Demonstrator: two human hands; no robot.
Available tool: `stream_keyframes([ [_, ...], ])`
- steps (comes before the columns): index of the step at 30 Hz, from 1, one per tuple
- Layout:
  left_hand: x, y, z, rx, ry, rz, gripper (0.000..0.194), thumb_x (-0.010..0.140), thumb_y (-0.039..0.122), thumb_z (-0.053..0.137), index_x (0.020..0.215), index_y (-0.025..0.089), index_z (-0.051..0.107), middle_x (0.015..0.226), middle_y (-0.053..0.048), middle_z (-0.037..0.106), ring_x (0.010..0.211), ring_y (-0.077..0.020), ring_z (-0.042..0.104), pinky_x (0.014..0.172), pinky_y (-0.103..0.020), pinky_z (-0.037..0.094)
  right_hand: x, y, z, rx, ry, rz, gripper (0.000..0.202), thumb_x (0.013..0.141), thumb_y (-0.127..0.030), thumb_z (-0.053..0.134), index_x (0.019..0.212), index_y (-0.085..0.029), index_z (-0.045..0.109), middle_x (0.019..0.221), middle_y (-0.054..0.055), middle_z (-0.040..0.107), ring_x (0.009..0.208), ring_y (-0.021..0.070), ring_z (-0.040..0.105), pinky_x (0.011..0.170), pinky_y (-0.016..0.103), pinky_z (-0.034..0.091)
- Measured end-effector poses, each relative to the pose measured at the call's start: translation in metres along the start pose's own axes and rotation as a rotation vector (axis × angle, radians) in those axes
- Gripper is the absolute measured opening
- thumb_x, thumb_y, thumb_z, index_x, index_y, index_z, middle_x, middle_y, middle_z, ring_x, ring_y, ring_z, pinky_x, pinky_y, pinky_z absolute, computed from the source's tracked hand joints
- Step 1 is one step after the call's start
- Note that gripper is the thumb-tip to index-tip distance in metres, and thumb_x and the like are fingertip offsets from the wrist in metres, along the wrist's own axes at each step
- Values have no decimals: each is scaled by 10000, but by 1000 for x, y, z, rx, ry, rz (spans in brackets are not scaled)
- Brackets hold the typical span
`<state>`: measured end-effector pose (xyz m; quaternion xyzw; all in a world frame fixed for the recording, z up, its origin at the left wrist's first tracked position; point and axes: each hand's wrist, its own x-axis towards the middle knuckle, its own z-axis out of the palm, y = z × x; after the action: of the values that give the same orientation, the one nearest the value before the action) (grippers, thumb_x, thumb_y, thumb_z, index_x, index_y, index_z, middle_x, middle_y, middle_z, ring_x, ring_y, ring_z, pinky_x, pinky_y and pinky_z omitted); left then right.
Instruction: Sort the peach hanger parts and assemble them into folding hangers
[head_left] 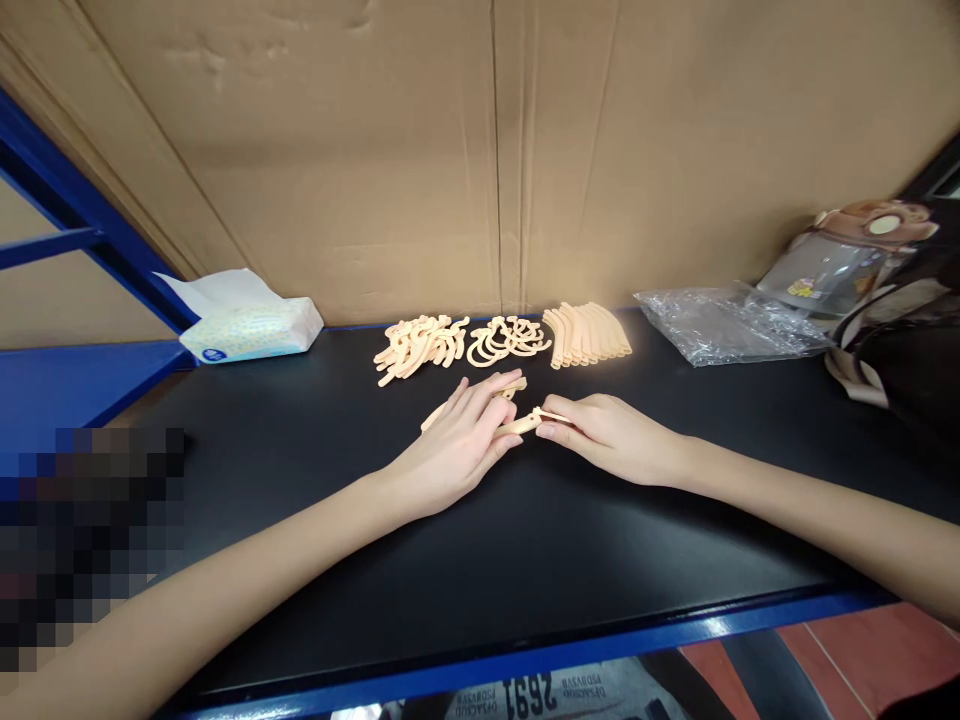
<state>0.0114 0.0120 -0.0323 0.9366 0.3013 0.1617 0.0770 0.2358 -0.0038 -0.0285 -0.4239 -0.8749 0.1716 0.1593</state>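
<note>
My left hand [457,450] is closed around a cream plastic piece [523,425] with a small hole near its tip. Part of that piece is hidden under the fingers. More cream plastic [514,386] shows past my left fingertips, and whether it belongs to the same piece I cannot tell. Between thumb and forefinger, my right hand [600,430] pinches a thin cream plastic part [553,415], whose end meets the tip of the left-hand piece. Both hands are low over the black table [480,560], near its middle.
Behind my hands lie a heap of curved cream strips [421,345], a pile of cream hooks [510,340] and a row of wider strips [589,335]. A tissue pack [255,330] stands left; a clear plastic bag [735,325], a bottle [832,265] and a dark bag [900,350] are right. Cardboard [375,150] walls the back.
</note>
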Motion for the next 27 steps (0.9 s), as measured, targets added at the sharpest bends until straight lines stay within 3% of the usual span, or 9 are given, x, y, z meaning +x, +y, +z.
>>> stream_keyframes([
  [9, -1, 1, 0, 27, -5, 9, 153, 995, 326, 332, 950, 208, 416, 1449, -122, 386, 1395, -219, 303, 1152, -547, 222, 0, -2, 2, -51, -11, 7, 336, 993, -449, 299, 754, -222, 368, 625, -44, 406, 530, 120, 403, 532, 262, 250],
  [14, -1, -3, 3, 76, -23, 41, 219, 997, 319, 321, 965, 187, 493, 1486, -119, 325, 1423, -273, 226, 1154, -565, 189, -1, 0, 5, -145, -13, 6, 332, 998, -442, 266, 769, -226, 371, 599, -43, 421, 501, 129, 409, 512, 259, 244],
  [19, -1, -5, 4, 31, -8, 62, 223, 991, 307, 345, 929, 184, 521, 1483, -101, 335, 1418, -277, 237, 1159, -561, 183, -1, 0, 8, -388, -13, -12, 349, 1005, -429, 232, 821, -206, 427, 585, -19, 523, 461, 149, 487, 472, 268, 201],
  [23, -1, -5, 4, 14, -9, 63, 218, 991, 294, 345, 917, 186, 520, 1469, -95, 356, 1413, -259, 250, 1165, -550, 176, -1, 2, 9, -601, 43, -114, 366, 1014, -385, 213, 847, -181, 466, 650, 10, 612, 457, 156, 547, 450, 281, 152],
  [27, 0, -5, 3, 38, -41, 55, 244, 998, 304, 323, 914, 184, 518, 1463, -91, 356, 1417, -246, 240, 1170, -533, 175, 0, 6, 9, -720, 118, -220, 360, 1014, -339, 236, 820, -173, 490, 639, 4, 613, 447, 151, 561, 438, 289, 138],
])
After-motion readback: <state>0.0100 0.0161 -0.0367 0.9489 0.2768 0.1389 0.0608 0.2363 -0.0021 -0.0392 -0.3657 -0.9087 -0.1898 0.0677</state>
